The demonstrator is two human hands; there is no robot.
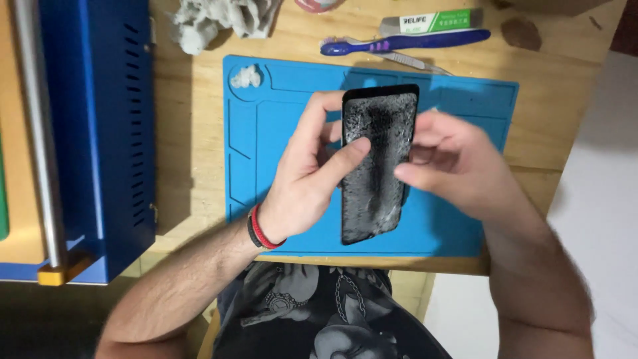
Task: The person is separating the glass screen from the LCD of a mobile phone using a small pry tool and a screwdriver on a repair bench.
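Observation:
A black phone screen panel [375,193], smeared with grey residue, is held upright above a blue work mat [458,226]. My left hand [302,179] grips its left edge, thumb resting on the smeared face. My right hand [452,163] is at the panel's right edge, fingers curled against it and a little blurred. A red and black band circles my left wrist.
A blue machine [100,133] with a metal bar stands at the left on the wooden table [189,146]. Behind the mat lie a blue toothbrush [405,43], a flat box [432,22], a metal tool [415,63] and crumpled grey tissue [219,20]. A small wad [246,76] sits in the mat's corner.

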